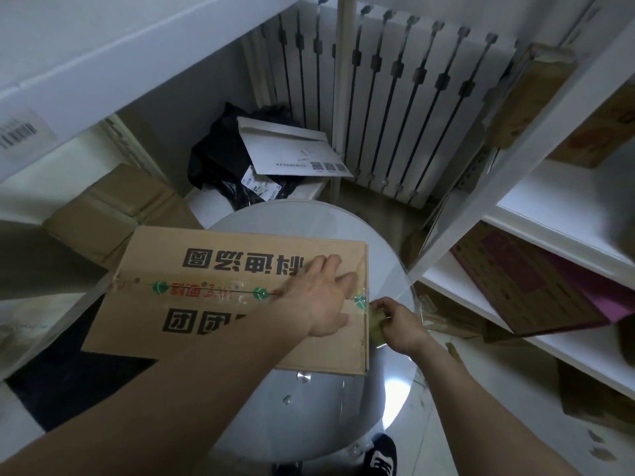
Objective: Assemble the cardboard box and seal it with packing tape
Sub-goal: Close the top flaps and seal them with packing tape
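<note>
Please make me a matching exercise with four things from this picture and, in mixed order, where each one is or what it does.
1 left hand
2 right hand
3 cardboard box
4 white envelope

a lies on the round table
b grips the tape roll
c rests on dark bags near the radiator
d presses flat on the cardboard box

Pairs: 1-d, 2-b, 3-a, 4-c.

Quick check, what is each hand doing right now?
Left hand: open, fingers straight, pressing flat on the cardboard box.
Right hand: closed, holding the tape roll at the box's right edge.
</note>
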### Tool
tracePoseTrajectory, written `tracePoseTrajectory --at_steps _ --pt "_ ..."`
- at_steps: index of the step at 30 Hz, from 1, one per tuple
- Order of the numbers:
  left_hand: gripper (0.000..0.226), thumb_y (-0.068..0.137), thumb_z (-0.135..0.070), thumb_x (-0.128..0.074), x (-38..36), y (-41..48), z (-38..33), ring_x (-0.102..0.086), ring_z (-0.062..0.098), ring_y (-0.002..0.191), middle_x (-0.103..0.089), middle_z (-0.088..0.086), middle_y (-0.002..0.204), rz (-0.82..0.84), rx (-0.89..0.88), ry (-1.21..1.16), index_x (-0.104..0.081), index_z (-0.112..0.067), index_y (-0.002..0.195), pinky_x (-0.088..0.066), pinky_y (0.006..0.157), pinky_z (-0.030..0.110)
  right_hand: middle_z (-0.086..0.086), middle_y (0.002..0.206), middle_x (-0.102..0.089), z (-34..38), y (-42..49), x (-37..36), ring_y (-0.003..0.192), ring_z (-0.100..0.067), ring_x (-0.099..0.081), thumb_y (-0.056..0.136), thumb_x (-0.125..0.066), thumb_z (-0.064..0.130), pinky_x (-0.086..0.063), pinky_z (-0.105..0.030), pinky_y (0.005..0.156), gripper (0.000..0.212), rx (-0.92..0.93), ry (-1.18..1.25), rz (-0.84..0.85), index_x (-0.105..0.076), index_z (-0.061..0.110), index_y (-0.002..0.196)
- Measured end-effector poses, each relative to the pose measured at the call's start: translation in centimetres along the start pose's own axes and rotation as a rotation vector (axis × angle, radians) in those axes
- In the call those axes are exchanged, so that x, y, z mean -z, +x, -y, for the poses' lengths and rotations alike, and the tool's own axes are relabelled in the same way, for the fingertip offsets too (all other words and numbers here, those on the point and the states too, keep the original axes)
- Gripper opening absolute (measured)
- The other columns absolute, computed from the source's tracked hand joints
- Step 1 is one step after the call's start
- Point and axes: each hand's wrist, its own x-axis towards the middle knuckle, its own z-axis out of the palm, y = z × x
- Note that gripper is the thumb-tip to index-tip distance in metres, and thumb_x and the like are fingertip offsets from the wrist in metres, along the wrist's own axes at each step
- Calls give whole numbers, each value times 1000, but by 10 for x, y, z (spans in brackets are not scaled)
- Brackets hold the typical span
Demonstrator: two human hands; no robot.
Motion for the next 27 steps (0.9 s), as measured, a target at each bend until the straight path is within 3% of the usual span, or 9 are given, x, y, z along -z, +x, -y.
tracePoseTrajectory --at_steps 3,7,10,15,17,23,27 --pt "70 90 -50 -55 -1 4 -11 -14 32 142 -14 9 154 10 -48 23 -24 -31 149 -23 114 52 -11 120 -62 -3 2 2 105 -30 -59 84 -40 -4 -47 -30 84 48 11 9 21 -55 17 124" --pt "74 88 -39 -62 1 8 -25 -17 30 138 -15 8 150 62 -22 -66 -22 -36 150 -29 112 49 -11 117 -62 -8 5 9 102 -30 -60 86 -42 -1 -43 -25 75 45 58 -4 75 -53 20 124" --pt "89 82 -44 -70 5 5 -27 -13 31 139 -11 8 153 116 -19 -36 -16 -36 152 -23 114 46 -13 114 -62 -8 5 10 99 -30 -60 85 -44 2 -44 -27 73 43 100 -17 118 -53 21 122" --pt "109 74 -45 -79 8 1 -28 -5 33 141 -1 8 157 193 -24 69 -5 -36 154 -16 115 45 -9 98 -62 0 5 8 89 -27 -57 86 -48 6 -41 -25 71 19 123 -44 111 -58 15 101" --pt "105 74 -45 -78 5 2 -26 -9 31 139 -6 6 155 167 -14 38 -10 -37 153 -21 113 44 -7 91 -62 3 2 9 84 -26 -56 91 -48 13 -41 -27 69 10 111 -11 51 -58 12 95" --pt "72 87 -52 -60 14 9 -25 -20 31 131 -20 7 147 194 -4 -72 -28 -36 149 -26 112 46 2 86 -65 3 -18 24 85 -23 -60 93 -50 21 -49 -35 79 16 38 183 -67 -60 23 81" --pt "57 96 -30 -51 29 14 -25 -25 28 133 -22 3 151 168 -44 -133 -31 -33 149 -25 114 42 2 96 -64 14 -34 42 93 -19 -58 98 -48 23 -46 -32 83 18 44 172 -72 -64 17 100"
